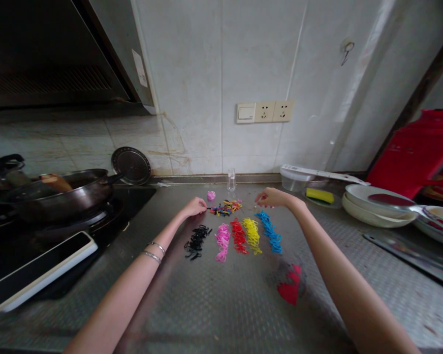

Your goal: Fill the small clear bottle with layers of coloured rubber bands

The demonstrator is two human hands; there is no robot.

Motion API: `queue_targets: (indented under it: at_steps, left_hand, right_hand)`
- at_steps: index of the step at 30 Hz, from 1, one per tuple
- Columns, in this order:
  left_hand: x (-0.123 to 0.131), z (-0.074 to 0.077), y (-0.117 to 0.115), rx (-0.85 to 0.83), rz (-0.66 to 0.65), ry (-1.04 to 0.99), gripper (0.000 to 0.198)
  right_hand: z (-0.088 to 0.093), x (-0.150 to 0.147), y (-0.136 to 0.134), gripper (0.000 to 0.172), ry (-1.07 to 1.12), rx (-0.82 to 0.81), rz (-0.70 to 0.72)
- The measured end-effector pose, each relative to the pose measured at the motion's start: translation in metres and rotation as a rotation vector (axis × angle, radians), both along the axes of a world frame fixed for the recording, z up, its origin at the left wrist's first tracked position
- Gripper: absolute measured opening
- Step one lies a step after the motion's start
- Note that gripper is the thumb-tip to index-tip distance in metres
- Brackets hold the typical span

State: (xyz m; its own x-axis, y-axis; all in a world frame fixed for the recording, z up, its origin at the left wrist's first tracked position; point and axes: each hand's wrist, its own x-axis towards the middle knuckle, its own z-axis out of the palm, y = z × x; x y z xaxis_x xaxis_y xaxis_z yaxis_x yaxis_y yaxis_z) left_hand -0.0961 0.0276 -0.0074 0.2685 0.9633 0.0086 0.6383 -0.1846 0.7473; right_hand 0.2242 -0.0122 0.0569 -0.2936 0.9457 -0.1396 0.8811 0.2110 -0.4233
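A small mixed heap of coloured elastic bands [226, 207] lies on the steel counter [221, 305]. My left hand [195, 206] rests at its left edge with fingers curled, pinching at the heap. My right hand [270, 197] hovers just right of the heap, fingers bent, and what they hold is too small to make out. In front of the heap lie sorted rows: black bands [196, 242], pink bands [222, 241], red bands [238, 236], yellow bands [252, 235] and blue bands [269, 232]. A pink ball-like item [210, 195] sits behind the heap.
A wok [59, 191] stands on the stove at left, with a white-edged tablet [40, 273] in front. A small glass [231, 179] is by the wall. Bowls and plates [376, 206], a yellow sponge [319, 195], a plastic tub [294, 178] and a red container [417, 152] crowd the right.
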Motion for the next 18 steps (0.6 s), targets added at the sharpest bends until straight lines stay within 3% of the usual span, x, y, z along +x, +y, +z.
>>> queue_targets:
  at_steps: [6, 14, 18]
  left_hand:
    - [-0.01, 0.007, 0.004, -0.003, -0.106, -0.02, 0.011]
    - [-0.032, 0.056, -0.01, -0.232, -0.269, 0.091, 0.016]
    - [-0.031, 0.061, -0.017, -0.345, -0.299, 0.097, 0.019]
  right_hand:
    - [-0.013, -0.019, 0.0, 0.027, -0.09, 0.034, 0.047]
    - [-0.032, -0.044, 0.003, 0.024, -0.115, 0.239, 0.183]
    - [-0.039, -0.058, -0.001, 0.024, -0.101, 0.311, 0.173]
